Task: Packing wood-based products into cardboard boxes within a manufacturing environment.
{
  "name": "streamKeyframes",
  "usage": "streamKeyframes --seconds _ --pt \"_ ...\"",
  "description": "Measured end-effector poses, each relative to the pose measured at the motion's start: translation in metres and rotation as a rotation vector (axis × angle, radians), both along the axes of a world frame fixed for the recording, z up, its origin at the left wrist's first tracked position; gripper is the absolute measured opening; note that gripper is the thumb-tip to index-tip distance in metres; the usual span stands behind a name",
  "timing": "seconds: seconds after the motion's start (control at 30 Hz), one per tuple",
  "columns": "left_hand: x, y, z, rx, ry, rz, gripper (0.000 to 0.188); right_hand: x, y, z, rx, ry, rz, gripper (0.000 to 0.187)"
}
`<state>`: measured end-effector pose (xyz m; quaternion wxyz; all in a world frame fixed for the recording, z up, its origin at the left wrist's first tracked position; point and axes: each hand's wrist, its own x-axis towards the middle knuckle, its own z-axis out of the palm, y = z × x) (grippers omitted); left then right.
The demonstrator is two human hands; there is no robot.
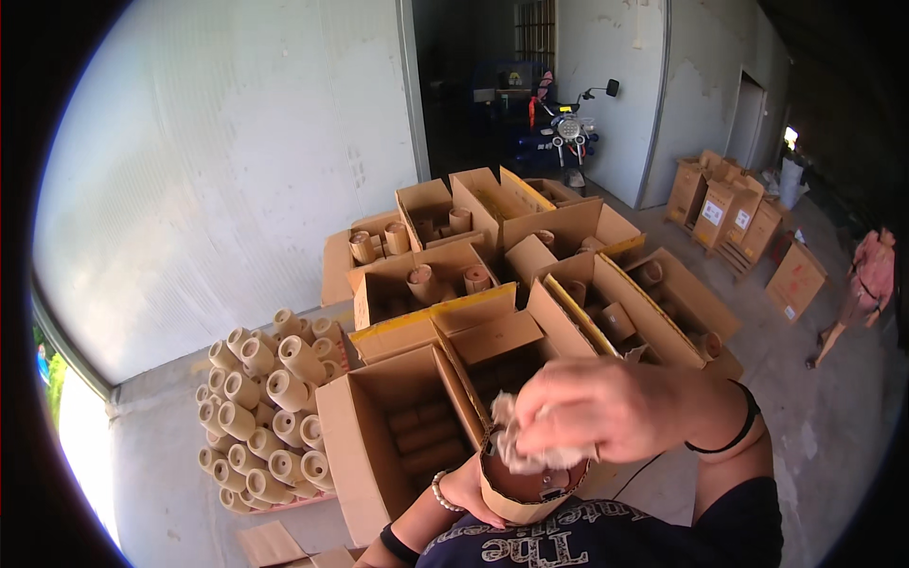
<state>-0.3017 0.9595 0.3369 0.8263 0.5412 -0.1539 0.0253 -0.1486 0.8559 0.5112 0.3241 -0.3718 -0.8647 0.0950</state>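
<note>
Low in front of my body, my left hand (466, 487) grips the side of a round, open-topped tan container (530, 510) with a reddish-brown inside and a small metal piece in it. My right hand (601, 402), slightly blurred, is closed on a crumpled off-white wad (532, 451), paper or cloth. That wad sits at the container's mouth and hides part of the opening. Just beyond my hands stands an open cardboard box (355, 440) with brown cylinders (421, 428) lying inside.
Several open boxes (431, 317) crowd the floor ahead, some holding brown cylindrical pots (421, 280). Pale tan pots (284, 388) are piled on the left. A motor vehicle (570, 130) stands in the doorway. Cartons (720, 208) and a person in pink (871, 270) are at right.
</note>
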Motion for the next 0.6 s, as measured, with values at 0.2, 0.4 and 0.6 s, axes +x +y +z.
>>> streamKeyframes --seconds 0.2,0.4,0.6 --pt "0.000 -0.002 -0.003 -0.056 0.067 -0.017 0.085 0.010 -0.004 0.000 -0.146 -0.307 -0.138 0.008" --pt "0.007 -0.001 0.000 0.014 0.080 -0.031 0.084 -0.002 -0.001 0.000 0.007 -0.056 -0.014 0.011" --pt "0.005 -0.002 -0.010 -0.028 0.091 0.019 0.087 0.021 -0.002 -0.009 0.000 -0.375 -0.306 0.006"
